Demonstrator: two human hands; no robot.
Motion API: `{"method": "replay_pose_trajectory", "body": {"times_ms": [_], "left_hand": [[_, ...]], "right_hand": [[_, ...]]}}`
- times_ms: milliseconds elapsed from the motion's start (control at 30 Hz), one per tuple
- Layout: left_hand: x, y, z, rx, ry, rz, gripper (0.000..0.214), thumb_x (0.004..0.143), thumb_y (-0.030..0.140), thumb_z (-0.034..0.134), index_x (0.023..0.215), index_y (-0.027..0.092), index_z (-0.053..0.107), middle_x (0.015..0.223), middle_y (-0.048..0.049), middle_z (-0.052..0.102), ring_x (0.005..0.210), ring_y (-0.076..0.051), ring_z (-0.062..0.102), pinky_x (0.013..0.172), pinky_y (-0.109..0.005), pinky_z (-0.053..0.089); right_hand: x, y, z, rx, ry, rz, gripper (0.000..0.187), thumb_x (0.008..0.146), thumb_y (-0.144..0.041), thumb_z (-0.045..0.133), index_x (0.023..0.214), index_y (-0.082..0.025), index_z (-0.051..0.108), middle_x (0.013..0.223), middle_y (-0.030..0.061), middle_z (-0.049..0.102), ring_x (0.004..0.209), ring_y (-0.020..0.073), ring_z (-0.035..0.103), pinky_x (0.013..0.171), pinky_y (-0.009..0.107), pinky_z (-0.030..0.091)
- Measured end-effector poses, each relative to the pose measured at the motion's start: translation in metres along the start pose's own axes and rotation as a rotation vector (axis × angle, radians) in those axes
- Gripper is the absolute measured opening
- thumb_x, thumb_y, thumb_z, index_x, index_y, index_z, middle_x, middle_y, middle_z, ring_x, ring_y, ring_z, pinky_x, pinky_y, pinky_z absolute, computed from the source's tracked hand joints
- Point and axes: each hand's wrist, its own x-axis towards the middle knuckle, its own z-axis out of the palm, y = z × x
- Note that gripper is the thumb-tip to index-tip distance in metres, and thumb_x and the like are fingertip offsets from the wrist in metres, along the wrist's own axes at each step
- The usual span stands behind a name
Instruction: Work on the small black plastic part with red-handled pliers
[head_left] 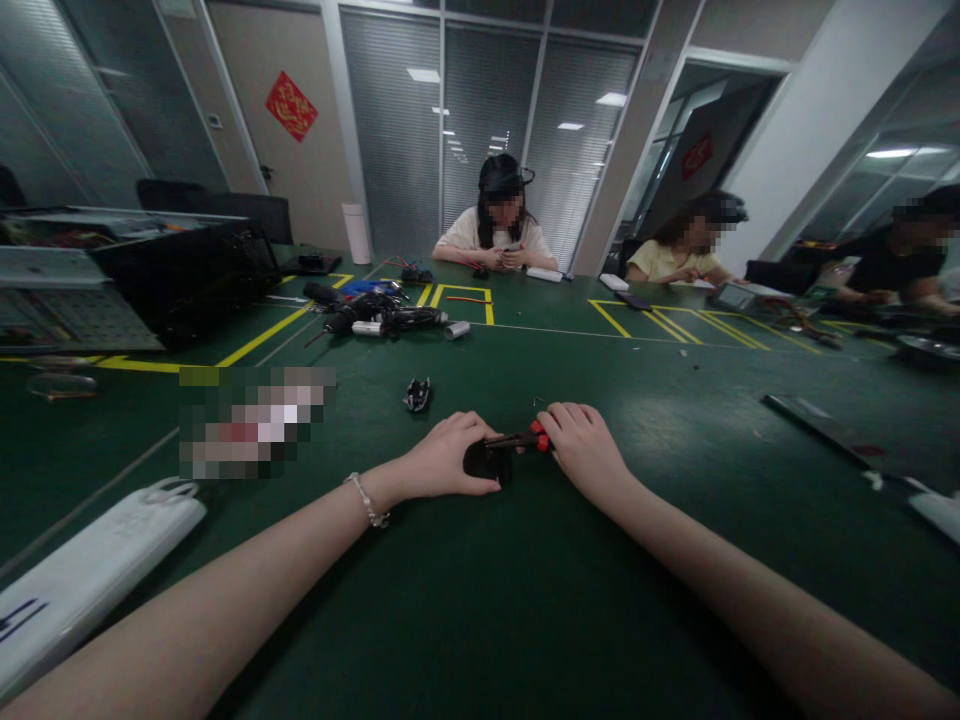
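Near the middle of the dark green table (525,600), the person's left hand (448,457) is curling around a small black rounded object (486,463), gripping it and pressing it down on the tabletop. Just beside it, the right hand (586,447) is closing its bent fingers on a slim dark tool with red knobs (534,436). The tool's shaft is lying almost level and reaching across to the top of the small black rounded object, which is sitting between the two hands; what the tool's tip is doing there is too small to tell. A thin beaded bracelet (369,501) is hanging on the left wrist. A little way beyond the hands, a small black-and-silver part (417,394) is lying alone on the table. Farther back, a heap of black tools (375,314) is resting next to a short silver cylinder (457,329), near yellow tape lines (259,338). At the lower left, a long white plastic casing (90,572) is lying at an angle. Across the table, three other people are sitting, each busy with their own hands.
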Motion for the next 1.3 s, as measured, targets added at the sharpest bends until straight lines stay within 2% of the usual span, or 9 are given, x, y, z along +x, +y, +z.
{"method": "replay_pose_trajectory", "body": {"times_ms": [933,1300], "left_hand": [[-0.0004,-0.0013,0.0015,-0.008,0.004,-0.015,0.051,0.067,0.045,0.063,0.111,0.024,0.048,0.104,-0.0045,0.048,0.095,-0.023,0.045,0.081,-0.035,0.037],[0.0002,-0.0002,0.0,0.006,-0.001,-0.011,0.051,0.066,0.045,0.064,0.11,0.024,0.048,0.104,-0.0042,0.048,0.096,-0.023,0.045,0.083,-0.035,0.037]], "right_hand": [[0.0003,-0.0009,0.0007,0.023,0.01,-0.021,0.025,0.074,-0.008,0.044,0.096,-0.015,0.053,0.093,0.009,0.055,0.088,0.0221,0.048,0.076,0.035,0.034],[-0.0004,0.0037,0.0039,0.107,-0.018,-0.04,0.03,0.065,-0.011,0.057,0.095,-0.014,0.054,0.093,0.0094,0.055,0.085,0.0217,0.048,0.073,0.034,0.039]]}}
